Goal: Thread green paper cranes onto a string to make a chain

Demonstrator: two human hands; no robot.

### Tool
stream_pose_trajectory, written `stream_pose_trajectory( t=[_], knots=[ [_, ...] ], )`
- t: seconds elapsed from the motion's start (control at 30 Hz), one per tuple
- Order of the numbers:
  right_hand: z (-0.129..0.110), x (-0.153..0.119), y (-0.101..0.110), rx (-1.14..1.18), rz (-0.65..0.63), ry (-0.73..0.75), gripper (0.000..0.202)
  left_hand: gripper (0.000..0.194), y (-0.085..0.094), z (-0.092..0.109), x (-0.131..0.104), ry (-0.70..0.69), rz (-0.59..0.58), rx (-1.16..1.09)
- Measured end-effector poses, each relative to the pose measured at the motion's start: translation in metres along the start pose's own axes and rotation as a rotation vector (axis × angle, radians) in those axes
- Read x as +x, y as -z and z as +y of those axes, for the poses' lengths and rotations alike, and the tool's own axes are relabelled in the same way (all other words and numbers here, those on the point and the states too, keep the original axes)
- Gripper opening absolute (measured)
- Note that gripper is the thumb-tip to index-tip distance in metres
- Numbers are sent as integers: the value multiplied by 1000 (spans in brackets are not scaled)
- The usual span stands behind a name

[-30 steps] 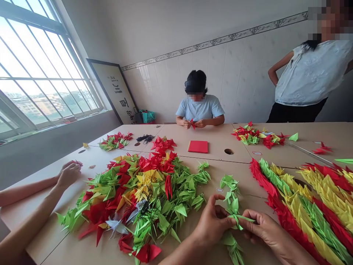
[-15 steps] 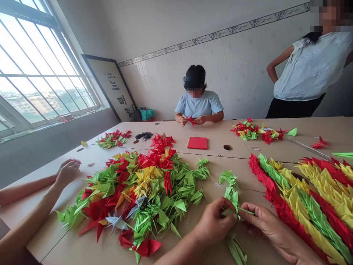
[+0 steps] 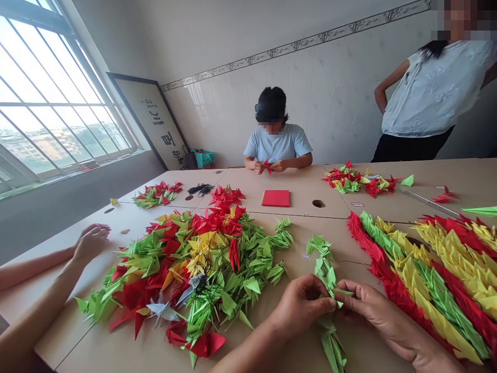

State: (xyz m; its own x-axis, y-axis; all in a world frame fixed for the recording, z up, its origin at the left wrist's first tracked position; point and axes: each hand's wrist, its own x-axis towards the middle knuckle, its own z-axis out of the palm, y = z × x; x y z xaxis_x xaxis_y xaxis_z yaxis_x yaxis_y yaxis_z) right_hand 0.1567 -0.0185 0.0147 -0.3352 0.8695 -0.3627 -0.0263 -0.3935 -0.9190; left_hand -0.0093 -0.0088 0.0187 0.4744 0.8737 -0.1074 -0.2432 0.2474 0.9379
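A string of green folded paper cranes [image 3: 323,259] lies on the table in front of me and runs back between my hands. With thumb and forefinger, my left hand [image 3: 301,305] pinches one green paper crane in the string. On the other side, my right hand [image 3: 375,311] has its fingertips closed on the same crane, whose pointed tip shows beside them. The fingers hide most of this crane. More green cranes hang together below my hands. To the left spreads a large heap of red, green and yellow paper cranes [image 3: 209,248], with black thread [image 3: 202,282] lying on it.
Finished-looking rows of red, yellow and green cranes [image 3: 430,274] lie at right. Farther back are a stack of red paper [image 3: 275,198], a table hole [image 3: 319,203] and smaller crane piles. Another person's hands [image 3: 93,241] rest at left; a person [image 3: 277,140] folds red paper opposite.
My fingertips have shifted on the green crane, and the right-hand fingers sit closer to the left. The whole view has moved slightly. The person opposite still handles red paper.
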Motion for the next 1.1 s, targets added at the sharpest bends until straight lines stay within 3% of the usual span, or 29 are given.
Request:
stream_pose_trajectory(
  t=[0.43, 1.1],
  knots=[
    [1, 0, -1, 39, 36, -15, 23, 49, 0, -5, 2, 13, 53, -70],
    [0, 0, 2, 57, -34, 5, 20, 44, 1, -2, 1, -12, 87, 23]
  ],
)
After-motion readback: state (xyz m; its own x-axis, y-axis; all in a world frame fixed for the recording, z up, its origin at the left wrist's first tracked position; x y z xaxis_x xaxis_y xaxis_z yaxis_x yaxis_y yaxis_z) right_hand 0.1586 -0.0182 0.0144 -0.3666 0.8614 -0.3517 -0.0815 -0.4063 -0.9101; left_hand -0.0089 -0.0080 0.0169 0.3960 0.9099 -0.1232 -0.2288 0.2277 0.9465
